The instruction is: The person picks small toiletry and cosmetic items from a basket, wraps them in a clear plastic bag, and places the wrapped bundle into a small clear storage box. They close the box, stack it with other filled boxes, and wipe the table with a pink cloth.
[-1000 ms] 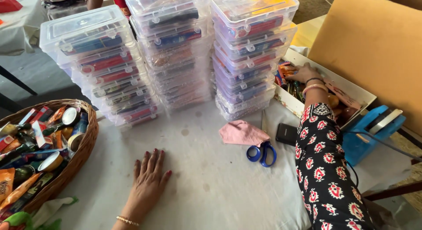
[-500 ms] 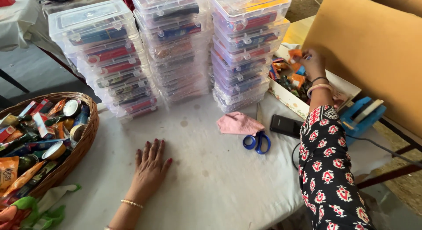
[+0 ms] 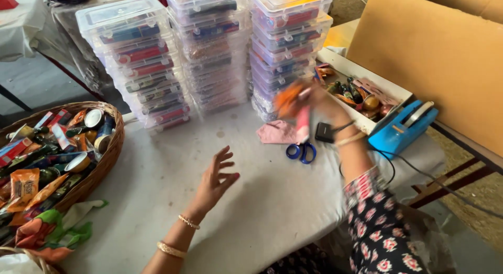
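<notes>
The left hand [image 3: 215,178] is held raised, palm open, fingers spread. The right hand [image 3: 309,98] is blurred, its grip closed on small items.

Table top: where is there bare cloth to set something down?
Bare cloth runs from the wicker basket past the raised left hand to the near edge. It is crowded by the stacked clear boxes and around the blue scissors, pink cloth and right hand.

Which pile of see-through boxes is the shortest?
The left pile, nearest the wicker basket. Its top lid sits lower than the middle pile and the right pile, which both reach the picture's top edge.
</notes>
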